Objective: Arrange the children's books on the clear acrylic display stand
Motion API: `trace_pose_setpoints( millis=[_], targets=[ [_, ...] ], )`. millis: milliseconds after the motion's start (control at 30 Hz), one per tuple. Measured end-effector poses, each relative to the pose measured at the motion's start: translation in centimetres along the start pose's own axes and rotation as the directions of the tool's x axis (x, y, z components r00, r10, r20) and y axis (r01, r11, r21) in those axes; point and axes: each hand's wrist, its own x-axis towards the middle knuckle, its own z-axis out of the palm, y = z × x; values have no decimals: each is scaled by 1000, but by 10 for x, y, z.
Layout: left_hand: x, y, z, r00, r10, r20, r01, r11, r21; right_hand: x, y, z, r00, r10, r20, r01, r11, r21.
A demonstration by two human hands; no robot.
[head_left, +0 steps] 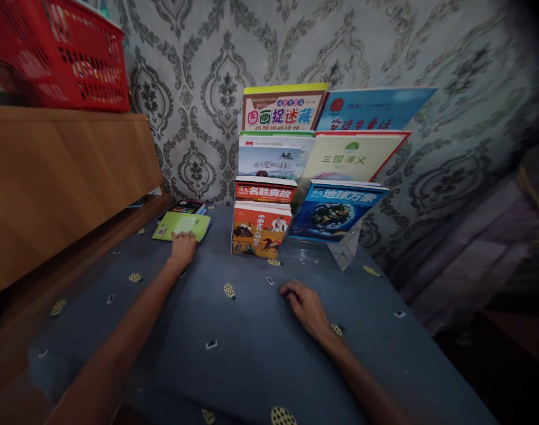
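At the far left of the cloth, my left hand [183,247] has its fingers curled on the near edge of a thin green book [167,225]. That book overlaps a small pile of darker books [188,206] behind it. My right hand [307,307] is low over the cloth in front of the display rack, empty, its fingers loosely bent and apart. The clear rack [343,251] holds tiers of books facing me, among them a red-orange book [261,231], a blue book with a globe [335,212], a pale green book [346,156] and a light blue book [371,106].
A blue-grey cloth with pineapple prints [185,330] covers the surface. To the left stands a wooden cabinet [69,177] with a red plastic basket [92,65] on top. Patterned wallpaper [207,118] is behind, and a pale curtain [464,254] hangs at right.
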Motion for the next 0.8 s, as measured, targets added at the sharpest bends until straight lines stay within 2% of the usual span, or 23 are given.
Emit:
trace_pose_setpoints(
  millis=[200, 400, 600, 800],
  targets=[
    [-30, 4, -16, 997, 61, 49, -61, 998, 14, 0, -1, 0, 1000, -4, 3, 4, 1000, -19],
    [-79, 19, -37, 985, 144, 95, -148, 988, 33, 0, 2, 1, 1000, -16, 10, 16, 999, -43],
    [-133, 61, -58, 951, 265, 157, -271, 962, 21, 0, 4, 5, 999, -28, -20, 27, 999, -33],
    [-163, 107, -87, 891, 394, 226, -385, 919, -86, 0, 3, 5, 1000, -15, -2, 15, 998, -66]
  ],
)
